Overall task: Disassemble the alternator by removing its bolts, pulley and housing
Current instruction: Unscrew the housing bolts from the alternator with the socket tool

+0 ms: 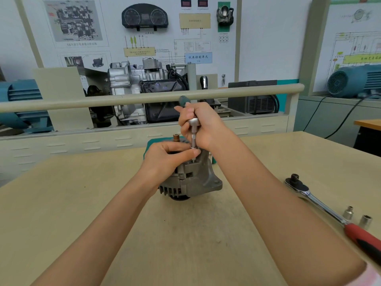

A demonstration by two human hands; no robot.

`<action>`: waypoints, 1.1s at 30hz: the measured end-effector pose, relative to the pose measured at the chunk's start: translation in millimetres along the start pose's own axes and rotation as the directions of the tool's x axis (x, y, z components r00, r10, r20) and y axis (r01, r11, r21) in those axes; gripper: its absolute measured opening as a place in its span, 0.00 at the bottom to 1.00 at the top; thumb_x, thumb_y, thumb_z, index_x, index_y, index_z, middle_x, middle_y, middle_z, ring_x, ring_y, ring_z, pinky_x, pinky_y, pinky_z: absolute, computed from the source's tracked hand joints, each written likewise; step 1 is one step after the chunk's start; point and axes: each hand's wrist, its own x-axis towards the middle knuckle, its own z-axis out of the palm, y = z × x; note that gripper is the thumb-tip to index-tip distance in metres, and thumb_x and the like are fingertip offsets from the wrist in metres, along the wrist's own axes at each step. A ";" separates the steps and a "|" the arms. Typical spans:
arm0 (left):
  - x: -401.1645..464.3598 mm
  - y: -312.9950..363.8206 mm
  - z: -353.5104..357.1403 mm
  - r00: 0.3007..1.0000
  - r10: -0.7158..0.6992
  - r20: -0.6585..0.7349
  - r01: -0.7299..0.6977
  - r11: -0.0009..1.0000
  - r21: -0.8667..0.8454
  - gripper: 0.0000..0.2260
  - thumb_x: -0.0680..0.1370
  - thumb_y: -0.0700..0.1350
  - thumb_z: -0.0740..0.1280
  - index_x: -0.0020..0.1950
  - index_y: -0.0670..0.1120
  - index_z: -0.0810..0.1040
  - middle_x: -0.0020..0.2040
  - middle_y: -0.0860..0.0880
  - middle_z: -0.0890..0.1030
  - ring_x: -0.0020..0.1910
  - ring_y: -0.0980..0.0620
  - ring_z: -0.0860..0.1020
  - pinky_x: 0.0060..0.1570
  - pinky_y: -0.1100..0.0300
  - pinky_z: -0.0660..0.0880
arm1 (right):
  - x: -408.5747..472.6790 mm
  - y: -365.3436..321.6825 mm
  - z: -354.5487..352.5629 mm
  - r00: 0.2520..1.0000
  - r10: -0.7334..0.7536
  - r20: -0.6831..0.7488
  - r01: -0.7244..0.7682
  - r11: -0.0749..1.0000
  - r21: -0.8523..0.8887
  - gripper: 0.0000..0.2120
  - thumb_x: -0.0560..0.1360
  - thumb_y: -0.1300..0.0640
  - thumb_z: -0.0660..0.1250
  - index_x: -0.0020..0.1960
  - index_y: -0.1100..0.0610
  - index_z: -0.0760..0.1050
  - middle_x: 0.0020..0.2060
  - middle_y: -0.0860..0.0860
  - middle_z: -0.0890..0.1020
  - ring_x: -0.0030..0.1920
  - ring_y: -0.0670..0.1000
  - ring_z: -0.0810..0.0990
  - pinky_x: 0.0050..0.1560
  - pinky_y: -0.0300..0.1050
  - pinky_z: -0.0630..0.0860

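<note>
Right hand (pixel 203 122) grips ratchet (pixel 193 132) upright; left hand (pixel 167 157) steadies alternator (pixel 191 178).

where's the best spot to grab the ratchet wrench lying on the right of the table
Take the ratchet wrench by its red and black handle, which points toward the person at the near right table edge. Come down from above with the right hand, once it lets go of the driver. The handle is the thick part; two loose sockets sit beside the thin chrome shank, so avoid that stretch.
</note>
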 end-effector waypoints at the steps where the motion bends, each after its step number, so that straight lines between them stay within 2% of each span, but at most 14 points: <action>1: 0.3 -0.5 0.1 1.000 -0.001 -0.003 0.001 1.000 -0.003 0.05 0.69 0.48 0.76 0.43 0.56 0.85 0.42 0.57 0.86 0.49 0.55 0.82 0.53 0.58 0.76 | 0.0 1.6 1.1 0.996 -0.070 -0.057 0.070 0.998 0.006 0.12 0.80 0.62 0.51 0.55 0.56 0.72 0.17 0.44 0.66 0.16 0.41 0.65 0.17 0.30 0.63; 3: 0.8 -1.1 0.1 1.000 0.002 -0.010 -0.002 1.000 -0.003 0.04 0.69 0.47 0.76 0.40 0.57 0.85 0.41 0.57 0.85 0.48 0.56 0.82 0.52 0.59 0.75 | 1.0 6.4 3.6 0.970 -0.186 -0.160 0.188 0.982 -0.004 0.13 0.79 0.65 0.50 0.40 0.56 0.68 0.17 0.46 0.67 0.15 0.42 0.66 0.17 0.31 0.63; 4: 0.9 -1.0 0.4 1.000 0.005 -0.013 -0.005 1.000 0.001 0.04 0.69 0.47 0.76 0.39 0.57 0.85 0.40 0.58 0.85 0.48 0.56 0.82 0.51 0.58 0.75 | 2.2 9.1 5.0 0.948 -0.235 -0.215 0.239 0.971 -0.010 0.13 0.79 0.65 0.50 0.37 0.58 0.65 0.19 0.48 0.68 0.15 0.42 0.66 0.17 0.31 0.64; 7: 0.3 -1.4 1.1 1.000 0.014 -0.022 -0.014 1.000 0.019 0.07 0.67 0.46 0.74 0.33 0.59 0.84 0.38 0.56 0.85 0.46 0.52 0.82 0.52 0.54 0.77 | 7.3 16.1 8.0 0.845 -0.388 -0.368 0.398 0.916 -0.053 0.11 0.82 0.60 0.50 0.46 0.62 0.67 0.28 0.52 0.70 0.14 0.41 0.67 0.17 0.33 0.65; 9: 0.3 -1.1 1.2 1.000 0.018 -0.025 -0.017 0.999 0.032 0.05 0.66 0.47 0.73 0.33 0.58 0.84 0.38 0.55 0.85 0.47 0.50 0.82 0.54 0.50 0.77 | 9.2 18.4 9.6 0.815 -0.431 -0.388 0.433 0.897 -0.087 0.09 0.83 0.59 0.50 0.50 0.62 0.67 0.30 0.53 0.70 0.15 0.41 0.67 0.17 0.33 0.65; 11: -0.4 0.2 0.9 1.000 0.016 -0.014 -0.016 0.999 0.036 0.02 0.66 0.49 0.72 0.35 0.57 0.84 0.39 0.55 0.85 0.48 0.51 0.82 0.56 0.49 0.77 | 8.8 17.3 8.6 0.860 -0.385 -0.335 0.370 0.922 -0.112 0.09 0.82 0.61 0.50 0.47 0.61 0.67 0.29 0.52 0.70 0.15 0.41 0.68 0.17 0.32 0.65; 13: -0.7 1.4 0.2 1.000 0.016 0.007 -0.017 0.999 0.050 0.01 0.68 0.49 0.73 0.39 0.56 0.84 0.40 0.56 0.85 0.49 0.53 0.82 0.58 0.50 0.76 | 5.7 12.0 8.0 0.939 -0.252 -0.234 0.227 0.965 -0.129 0.11 0.80 0.64 0.51 0.41 0.59 0.67 0.23 0.50 0.70 0.16 0.42 0.67 0.17 0.32 0.64; 15: -1.3 2.1 -0.9 0.999 0.008 0.031 -0.009 0.998 0.055 0.03 0.71 0.50 0.73 0.44 0.56 0.85 0.43 0.56 0.85 0.50 0.55 0.82 0.58 0.53 0.75 | 4.1 5.7 7.7 0.989 -0.090 -0.121 0.069 0.983 -0.169 0.13 0.80 0.63 0.51 0.50 0.56 0.74 0.17 0.47 0.67 0.15 0.41 0.66 0.17 0.31 0.63; 16: -1.6 2.5 -1.6 0.999 0.000 0.043 -0.003 0.998 0.055 0.04 0.71 0.50 0.73 0.45 0.55 0.85 0.43 0.56 0.85 0.51 0.55 0.81 0.58 0.53 0.75 | 5.1 3.3 7.2 0.997 -0.013 -0.073 -0.001 0.983 -0.183 0.16 0.80 0.63 0.51 0.62 0.56 0.73 0.16 0.45 0.66 0.15 0.41 0.65 0.16 0.30 0.63; 18: -2.1 3.0 -2.9 0.998 -0.010 0.059 0.007 0.998 0.060 0.04 0.72 0.50 0.73 0.46 0.54 0.85 0.44 0.56 0.85 0.51 0.55 0.81 0.57 0.55 0.75 | 7.8 -0.3 6.6 0.994 0.114 0.007 -0.110 0.970 -0.215 0.20 0.80 0.63 0.52 0.71 0.60 0.65 0.17 0.44 0.65 0.15 0.40 0.64 0.16 0.30 0.62; 22: -2.7 3.4 -2.5 0.999 -0.016 0.045 0.014 0.999 0.037 0.03 0.72 0.49 0.73 0.44 0.53 0.85 0.43 0.56 0.85 0.50 0.54 0.82 0.54 0.58 0.74 | 8.3 -4.3 1.7 0.956 0.262 0.134 -0.231 0.951 -0.206 0.15 0.81 0.60 0.54 0.63 0.67 0.69 0.20 0.44 0.65 0.16 0.40 0.64 0.16 0.30 0.62; 26: -3.8 1.9 1.6 1.000 -0.003 -0.005 0.003 1.000 0.010 0.05 0.71 0.48 0.74 0.46 0.52 0.86 0.45 0.53 0.86 0.52 0.52 0.81 0.60 0.51 0.75 | 4.0 -2.4 1.4 0.978 0.179 0.103 -0.166 0.978 -0.127 0.12 0.81 0.60 0.54 0.58 0.65 0.71 0.19 0.44 0.66 0.16 0.40 0.65 0.16 0.30 0.63; 31: -3.8 0.1 3.0 1.000 -0.004 -0.028 0.003 1.000 -0.016 0.07 0.70 0.47 0.75 0.48 0.52 0.86 0.46 0.54 0.86 0.52 0.54 0.81 0.60 0.54 0.75 | 3.7 2.9 1.7 0.999 0.031 0.021 -0.031 1.000 0.002 0.16 0.80 0.61 0.53 0.67 0.59 0.67 0.18 0.44 0.66 0.16 0.40 0.66 0.16 0.30 0.64; 33: -3.0 -0.6 3.0 0.999 -0.005 -0.034 0.004 1.000 -0.017 0.06 0.70 0.46 0.75 0.46 0.53 0.86 0.46 0.55 0.86 0.52 0.54 0.81 0.57 0.56 0.76 | 4.9 5.4 3.4 0.997 -0.054 -0.051 0.055 0.998 0.016 0.10 0.80 0.63 0.52 0.55 0.55 0.70 0.19 0.46 0.67 0.16 0.41 0.66 0.16 0.30 0.64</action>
